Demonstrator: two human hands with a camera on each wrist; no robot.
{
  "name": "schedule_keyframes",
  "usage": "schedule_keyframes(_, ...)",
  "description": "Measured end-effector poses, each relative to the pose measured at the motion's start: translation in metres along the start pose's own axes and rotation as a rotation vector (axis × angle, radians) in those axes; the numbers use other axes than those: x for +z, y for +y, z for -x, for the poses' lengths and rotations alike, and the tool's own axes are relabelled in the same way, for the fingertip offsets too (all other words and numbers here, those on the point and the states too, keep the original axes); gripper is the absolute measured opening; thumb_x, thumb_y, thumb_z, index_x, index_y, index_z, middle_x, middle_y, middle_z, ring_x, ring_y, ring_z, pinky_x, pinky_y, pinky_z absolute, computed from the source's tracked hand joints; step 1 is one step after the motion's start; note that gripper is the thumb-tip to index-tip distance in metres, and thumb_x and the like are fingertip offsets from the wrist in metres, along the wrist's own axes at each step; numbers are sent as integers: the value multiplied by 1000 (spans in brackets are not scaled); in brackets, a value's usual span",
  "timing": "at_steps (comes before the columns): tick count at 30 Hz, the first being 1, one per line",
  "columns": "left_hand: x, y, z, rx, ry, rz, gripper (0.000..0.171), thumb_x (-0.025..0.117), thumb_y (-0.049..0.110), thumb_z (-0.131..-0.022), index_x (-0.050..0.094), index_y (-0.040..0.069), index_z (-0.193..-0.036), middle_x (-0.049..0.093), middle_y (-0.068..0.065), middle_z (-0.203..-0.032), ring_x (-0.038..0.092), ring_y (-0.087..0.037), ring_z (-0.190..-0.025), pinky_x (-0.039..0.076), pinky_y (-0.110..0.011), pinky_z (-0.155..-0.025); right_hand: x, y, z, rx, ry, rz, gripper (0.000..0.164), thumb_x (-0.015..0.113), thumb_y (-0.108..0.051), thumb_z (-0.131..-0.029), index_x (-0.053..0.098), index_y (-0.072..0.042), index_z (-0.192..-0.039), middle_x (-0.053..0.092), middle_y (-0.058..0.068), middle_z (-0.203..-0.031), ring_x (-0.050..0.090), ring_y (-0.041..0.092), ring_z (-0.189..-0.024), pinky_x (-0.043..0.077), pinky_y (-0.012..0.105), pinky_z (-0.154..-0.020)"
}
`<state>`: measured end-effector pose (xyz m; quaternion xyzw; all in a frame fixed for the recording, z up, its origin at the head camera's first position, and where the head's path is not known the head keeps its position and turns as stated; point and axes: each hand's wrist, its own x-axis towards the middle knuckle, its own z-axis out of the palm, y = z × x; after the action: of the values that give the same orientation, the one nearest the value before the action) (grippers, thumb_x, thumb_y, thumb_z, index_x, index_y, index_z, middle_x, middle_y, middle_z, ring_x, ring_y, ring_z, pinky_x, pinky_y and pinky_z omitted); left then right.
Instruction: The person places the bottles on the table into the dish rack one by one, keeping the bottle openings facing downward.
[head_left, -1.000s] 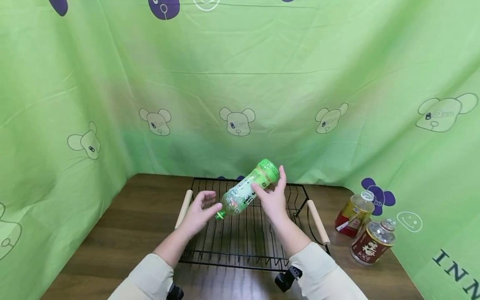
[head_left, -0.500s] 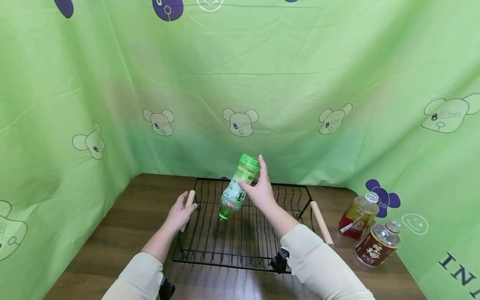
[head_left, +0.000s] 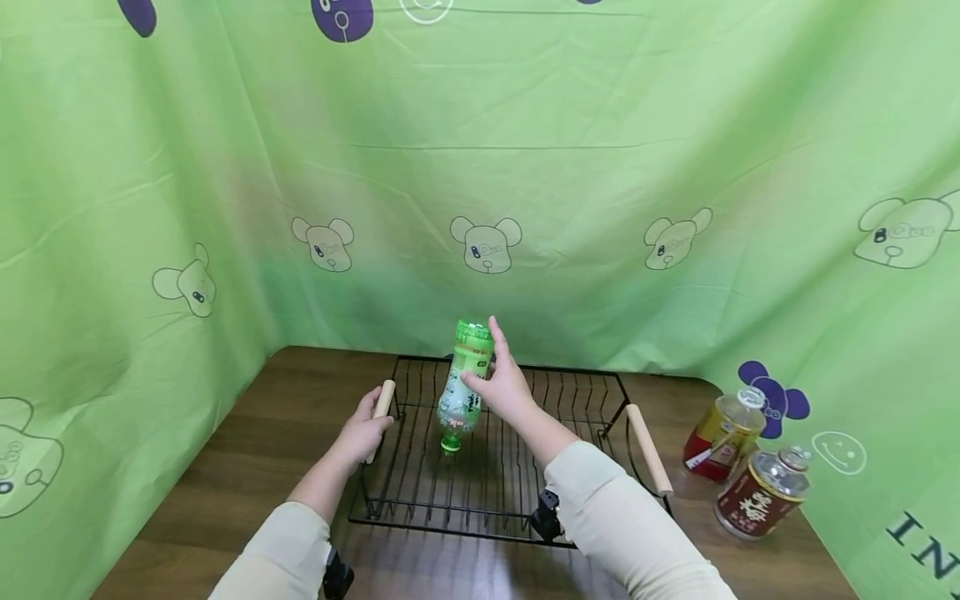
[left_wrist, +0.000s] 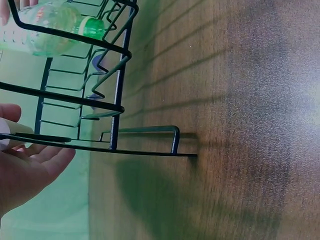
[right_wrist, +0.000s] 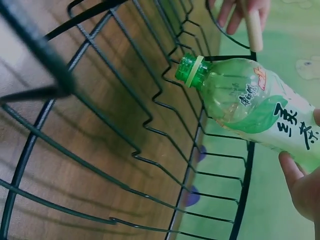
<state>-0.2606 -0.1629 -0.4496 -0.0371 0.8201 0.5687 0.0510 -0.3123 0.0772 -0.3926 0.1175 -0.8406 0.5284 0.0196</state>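
A green plastic tea bottle [head_left: 457, 400] is upside down over the black wire dish rack [head_left: 450, 532], leaning slightly. My right hand [head_left: 508, 390] holds it near its base, thumb on the label and one finger stretched up along the side. The right wrist view shows the bottle's open green neck [right_wrist: 192, 70] close over the wires. On the rack's left, my left hand [head_left: 363, 430] grips the wooden handle [head_left: 385, 398]. Thumb and fingers lie on either side of that handle in the left wrist view.
To the right of the rack stand two clear bottles, one with a yellow and red label [head_left: 723, 433] and one with a dark red label [head_left: 761, 496]. The rack's right wooden handle [head_left: 648, 450] sticks up beside them. A green printed curtain [head_left: 480, 167] borders the wooden table [head_left: 240, 467].
My left hand has left the bottle's neck and moved left onto the rack handle. My right hand has swung the bottle leftward, from tilted to nearly vertical, neck down.
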Motion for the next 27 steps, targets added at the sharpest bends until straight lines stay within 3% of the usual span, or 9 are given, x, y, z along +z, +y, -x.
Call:
schedule_keyframes(6,1,-1,0,-5,2,16,66,44,11,-99,12,7,-157,18,-30,-158,29,-48,-141,28,-64,-111,8,3,-1,13,-32,52,103,72,-21,-89,-3,-51,-153,31,20,-158,52,41,-128,56,48,-84)
schedule_keyframes(15,-1,-4,-1,-10,11,19,68,45,11,-98,11,7,-157,20,-30,-158,31,-48,-141,29,-65,-110,18,0,-7,13,-28,72,101,72,-26,-89,-2,-48,-154,39,21,-153,50,43,-130,50,54,-96)
schedule_keyframes(22,-1,-2,0,-9,14,18,68,45,11,-98,12,7,-157,22,-30,-157,32,-48,-140,29,-64,-110,22,1,-14,47,-20,138,98,69,-33,-91,-4,-46,-155,33,21,-157,52,43,-128,49,54,-98)
schedule_keyframes(27,-1,-1,-1,-3,9,17,67,45,11,-99,12,5,-157,23,-31,-156,32,-49,-140,29,-64,-111,26,2,-18,63,-14,121,98,70,-31,-90,-2,-45,-155,31,19,-158,51,43,-128,47,55,-100)
